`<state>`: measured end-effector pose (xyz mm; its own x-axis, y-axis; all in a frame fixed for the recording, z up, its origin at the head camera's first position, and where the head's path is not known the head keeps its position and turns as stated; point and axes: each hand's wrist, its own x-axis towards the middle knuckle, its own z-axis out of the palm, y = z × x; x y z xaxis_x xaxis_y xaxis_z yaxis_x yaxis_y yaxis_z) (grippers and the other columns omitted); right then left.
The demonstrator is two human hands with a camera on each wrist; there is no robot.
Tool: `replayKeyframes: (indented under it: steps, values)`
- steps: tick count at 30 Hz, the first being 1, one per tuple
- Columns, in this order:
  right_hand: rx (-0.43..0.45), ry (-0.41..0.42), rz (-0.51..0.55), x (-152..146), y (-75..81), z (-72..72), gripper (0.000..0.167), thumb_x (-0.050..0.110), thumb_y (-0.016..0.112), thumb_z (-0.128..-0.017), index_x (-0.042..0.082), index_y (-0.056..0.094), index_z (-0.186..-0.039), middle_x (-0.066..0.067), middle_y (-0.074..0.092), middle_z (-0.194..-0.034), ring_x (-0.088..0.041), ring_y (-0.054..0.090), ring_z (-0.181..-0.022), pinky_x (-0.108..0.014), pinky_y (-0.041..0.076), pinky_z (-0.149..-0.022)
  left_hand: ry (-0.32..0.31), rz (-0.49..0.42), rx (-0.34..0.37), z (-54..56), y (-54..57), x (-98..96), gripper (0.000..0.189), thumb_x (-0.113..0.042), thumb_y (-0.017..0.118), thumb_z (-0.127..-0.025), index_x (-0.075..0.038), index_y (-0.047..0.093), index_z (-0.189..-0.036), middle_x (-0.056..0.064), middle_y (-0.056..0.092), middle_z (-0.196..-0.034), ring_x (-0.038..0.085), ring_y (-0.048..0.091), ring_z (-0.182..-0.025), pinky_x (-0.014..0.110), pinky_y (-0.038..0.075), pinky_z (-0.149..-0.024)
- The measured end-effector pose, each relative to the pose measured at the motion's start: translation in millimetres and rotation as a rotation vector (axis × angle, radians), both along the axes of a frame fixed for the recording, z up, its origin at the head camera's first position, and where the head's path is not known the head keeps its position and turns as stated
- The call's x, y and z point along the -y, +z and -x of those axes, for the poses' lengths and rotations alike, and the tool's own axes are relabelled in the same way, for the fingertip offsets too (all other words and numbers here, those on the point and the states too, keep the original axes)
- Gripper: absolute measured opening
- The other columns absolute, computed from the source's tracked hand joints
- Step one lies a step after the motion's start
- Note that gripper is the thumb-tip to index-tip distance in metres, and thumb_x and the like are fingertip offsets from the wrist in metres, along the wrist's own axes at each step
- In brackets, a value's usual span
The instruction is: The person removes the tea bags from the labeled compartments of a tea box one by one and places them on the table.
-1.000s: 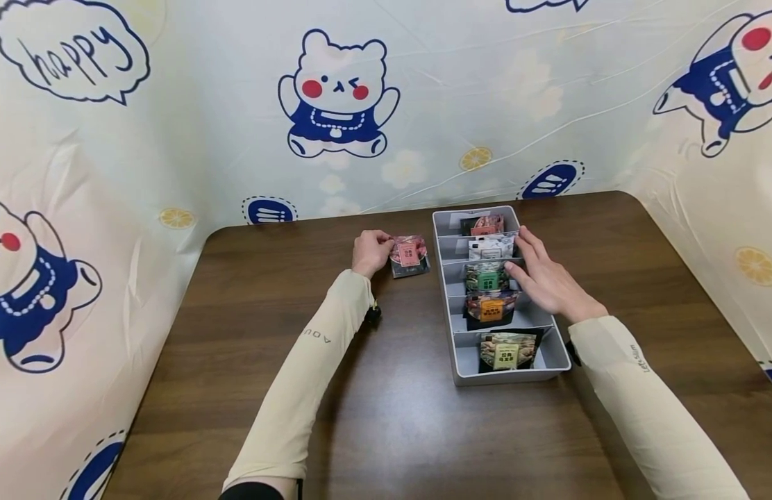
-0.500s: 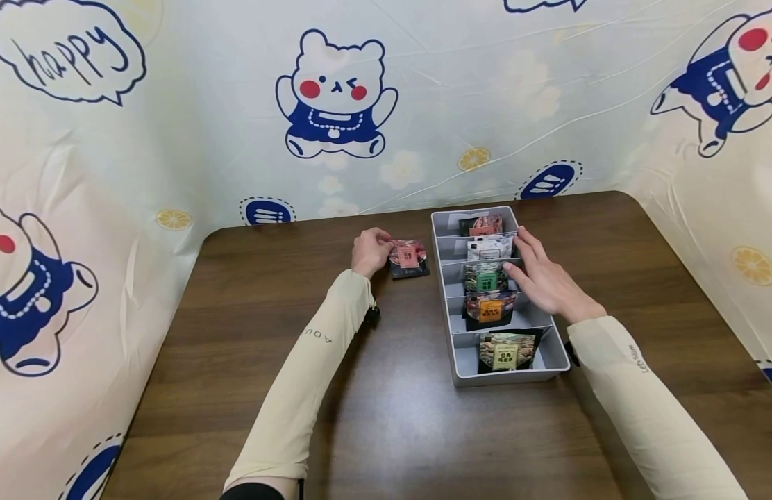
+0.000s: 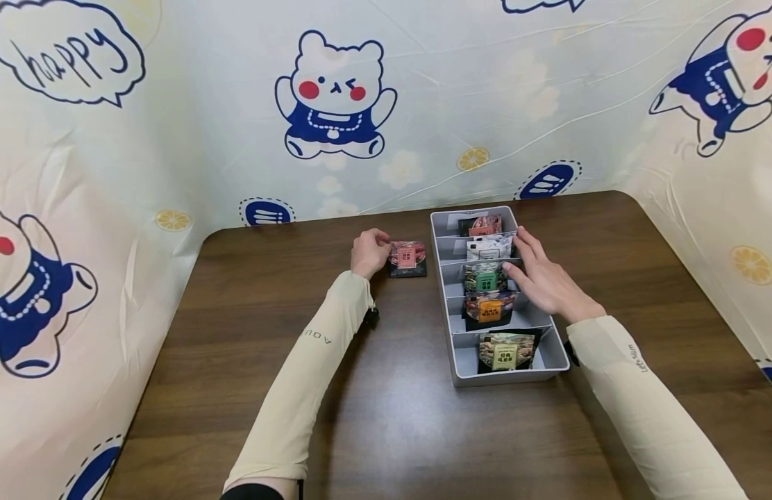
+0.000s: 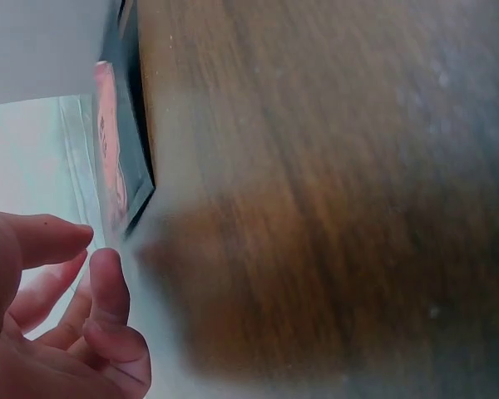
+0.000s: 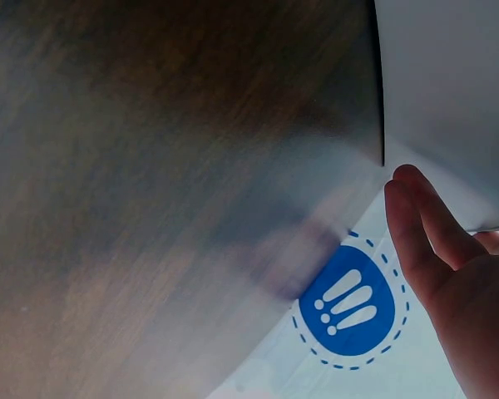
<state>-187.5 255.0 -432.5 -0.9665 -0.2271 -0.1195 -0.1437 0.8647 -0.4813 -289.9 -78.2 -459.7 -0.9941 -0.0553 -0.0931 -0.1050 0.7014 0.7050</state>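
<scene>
A small pink-and-black packet [image 3: 407, 259] lies on the table left of a grey divided tray [image 3: 452, 347]. My left hand [image 3: 370, 253] is at the packet's left edge. In the left wrist view, the left hand's [image 4: 58, 307] thumb and index fingertip stand slightly apart, and the packet [image 4: 112, 150] lies just beyond them with nothing visibly pinched. My right hand [image 3: 548, 281] rests against the tray's right side, its fingers fairly straight along the outer wall and its thumb over the rim. In the right wrist view, fingertips of the right hand [image 5: 449, 266] touch the tray wall [image 5: 449, 91].
Inside the tray, each compartment has packets: pink [image 3: 484, 226] at the back, then white [image 3: 489, 247], green [image 3: 486, 278], orange [image 3: 489, 310] and yellow-green [image 3: 507, 352] at the front. Wooden table [image 3: 386, 430] surrounds it, with a printed curtain [image 3: 223, 139] behind.
The pink packet has gone from slightly turned and tilted to lying flat and straighter on the table. My left hand has barely moved; the right hand and tray have stayed in place.
</scene>
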Motion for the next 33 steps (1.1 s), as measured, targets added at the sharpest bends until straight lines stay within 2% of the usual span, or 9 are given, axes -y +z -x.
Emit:
replayKeyframes:
  steps: [10,15,21,26,33]
  values:
    - [-0.011,0.002,-0.002,0,-0.5,0.2,0.078,0.057,0.025,-0.1,0.008,0.003,-0.156,-0.003,-0.014,-0.163,-0.048,0.031,-0.138,-0.064,0.028,-0.107,0.0,0.006,-0.007,1.3,1.0,-0.1,0.019,-0.019,0.059,-0.092,-0.012,0.068,-0.107,0.007,0.068,-0.102,0.024,0.062,-0.094,0.041,0.049,-0.087]
    - [-0.009,0.003,0.0,0,-0.1,0.1,0.078,0.057,0.026,-0.1,0.008,0.003,-0.156,-0.003,-0.014,-0.163,-0.047,0.029,-0.139,-0.063,0.027,-0.108,-0.008,0.01,-0.014,1.8,3.3,-1.2,0.017,-0.024,0.059,-0.094,-0.013,0.07,-0.099,0.005,0.069,-0.098,0.024,0.062,-0.087,0.04,0.05,-0.08]
    - [-0.013,0.008,0.004,-1,-0.8,0.3,0.077,0.057,0.026,-0.1,0.008,0.003,-0.156,-0.003,-0.014,-0.163,-0.046,0.029,-0.14,-0.064,0.028,-0.107,-0.02,-0.025,-0.056,1.7,9.4,-5.1,0.022,-0.029,0.057,-0.096,-0.013,0.07,-0.101,0.005,0.069,-0.093,0.021,0.062,-0.08,0.037,0.05,-0.074]
    - [-0.012,0.013,0.007,-1,-0.5,0.1,0.077,0.056,0.026,-0.1,0.008,0.003,-0.156,-0.003,-0.014,-0.163,-0.047,0.028,-0.139,-0.064,0.028,-0.107,-0.033,-0.075,-0.129,1.9,20.6,-13.1,0.024,-0.03,0.056,-0.096,-0.013,0.071,-0.101,0.003,0.067,-0.087,0.018,0.06,-0.076,0.035,0.049,-0.072]
    - [-0.009,0.009,0.012,-2,-0.8,0.0,0.076,0.056,0.026,-0.101,0.009,0.002,-0.156,-0.002,-0.015,-0.163,-0.047,0.029,-0.139,-0.064,0.028,-0.107,-0.093,-0.168,-0.224,-1.7,46.6,-30.9,0.022,-0.028,0.057,-0.095,-0.013,0.072,-0.099,0.003,0.068,-0.089,0.017,0.06,-0.078,0.033,0.049,-0.077]
